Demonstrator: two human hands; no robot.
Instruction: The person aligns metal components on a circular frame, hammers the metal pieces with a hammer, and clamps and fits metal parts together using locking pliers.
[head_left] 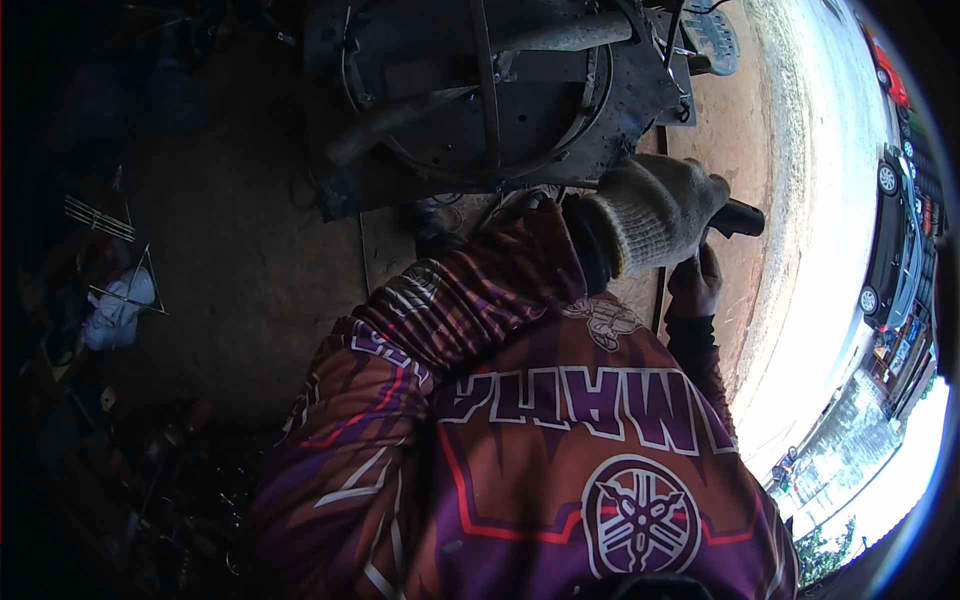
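Gloved left hand point(662, 210) curled closed, arm point(480, 275) across the body, right hand point(694, 285) (bare) close beside it.

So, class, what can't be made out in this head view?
Head view: part of the dark object, hidden by the gloved left hand.
Head view: upper part of the round metal frame, cut off by the top edge.
Head view: lower-left clutter, lost in shadow.

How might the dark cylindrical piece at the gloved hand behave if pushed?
The dark cylindrical piece looks stiff, given its straight edges. Its rounded sides suggest it could roll if set down. Weight is hard to tell.
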